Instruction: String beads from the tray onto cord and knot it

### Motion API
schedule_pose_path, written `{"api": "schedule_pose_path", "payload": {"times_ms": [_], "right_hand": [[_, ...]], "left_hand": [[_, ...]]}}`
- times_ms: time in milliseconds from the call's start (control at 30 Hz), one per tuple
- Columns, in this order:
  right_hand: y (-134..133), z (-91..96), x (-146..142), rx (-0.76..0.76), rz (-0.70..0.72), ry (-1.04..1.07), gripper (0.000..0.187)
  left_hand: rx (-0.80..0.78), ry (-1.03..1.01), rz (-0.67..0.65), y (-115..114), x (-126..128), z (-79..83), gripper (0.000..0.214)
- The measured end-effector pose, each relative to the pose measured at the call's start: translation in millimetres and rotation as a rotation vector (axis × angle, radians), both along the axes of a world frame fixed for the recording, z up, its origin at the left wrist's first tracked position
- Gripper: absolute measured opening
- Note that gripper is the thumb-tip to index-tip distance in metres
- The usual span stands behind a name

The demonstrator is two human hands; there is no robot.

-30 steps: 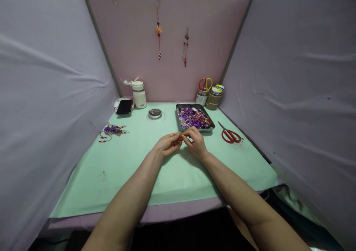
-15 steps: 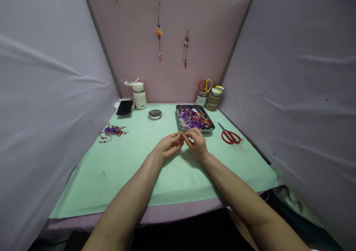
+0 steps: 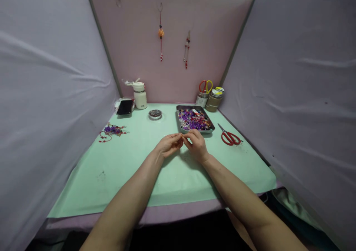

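My left hand (image 3: 170, 145) and my right hand (image 3: 196, 144) meet fingertip to fingertip over the middle of the table, both closed in a pinch. Whatever lies between the fingertips is too small to make out. Just beyond the right hand stands a metal tray (image 3: 213, 127) filled with purple, clear, red and dark beads (image 3: 191, 119), with some thread or wire lying on top. To the right rest red-handled scissors (image 3: 230, 136), their blades pointing away. A bundle of purple and red beaded strings (image 3: 113, 130) lies off to the left.
Along the back stand a white bottle (image 3: 140, 97), a phone (image 3: 125, 107), a round spool (image 3: 155, 114), a can holding scissors (image 3: 202, 98) and a lidded jar (image 3: 214, 101). Beaded ornaments (image 3: 161, 33) hang on the back wall. Cloth walls (image 3: 289, 88) enclose both sides.
Both hands stay together in nearly the same place, with only slight finger movement. The view has shifted a little; the objects on the table have not moved.
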State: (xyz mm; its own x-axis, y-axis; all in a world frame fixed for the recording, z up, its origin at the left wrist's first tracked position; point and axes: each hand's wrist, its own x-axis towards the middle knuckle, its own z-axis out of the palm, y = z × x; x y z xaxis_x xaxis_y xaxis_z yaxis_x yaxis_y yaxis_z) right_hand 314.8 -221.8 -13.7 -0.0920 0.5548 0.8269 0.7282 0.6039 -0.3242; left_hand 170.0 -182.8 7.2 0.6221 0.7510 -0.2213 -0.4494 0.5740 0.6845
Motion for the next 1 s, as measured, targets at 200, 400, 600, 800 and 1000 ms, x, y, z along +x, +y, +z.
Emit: {"api": "schedule_pose_path", "payload": {"times_ms": [200, 400, 600, 800, 1000], "right_hand": [[0.8, -2.1, 0.9, 0.016, 0.005, -0.011, 0.009], [2.2, -3.5, 1.5, 0.006, -0.002, -0.037, 0.011], [3.6, -3.0, 0.2, 0.06, -0.022, -0.066, 0.01], [5.2, -4.0, 0.8, 0.082, 0.021, -0.07, 0.013], [5.3, -4.7, 2.0, 0.088, 0.021, -0.039, 0.009]], "left_hand": [[0.053, 0.0, -0.002, 2.1, -0.3, -5.1, 0.013], [0.133, 0.009, 0.037, 3.1, 2.3, -10.7, 0.017], [0.025, -0.067, 0.045, 2.1, 9.4, -14.7, 0.011], [-0.077, -0.117, 0.067, 5.0, 5.8, -12.7, 0.009], [-0.084, -0.111, 0.061, 2.4, 4.4, -5.8, 0.007]]}}
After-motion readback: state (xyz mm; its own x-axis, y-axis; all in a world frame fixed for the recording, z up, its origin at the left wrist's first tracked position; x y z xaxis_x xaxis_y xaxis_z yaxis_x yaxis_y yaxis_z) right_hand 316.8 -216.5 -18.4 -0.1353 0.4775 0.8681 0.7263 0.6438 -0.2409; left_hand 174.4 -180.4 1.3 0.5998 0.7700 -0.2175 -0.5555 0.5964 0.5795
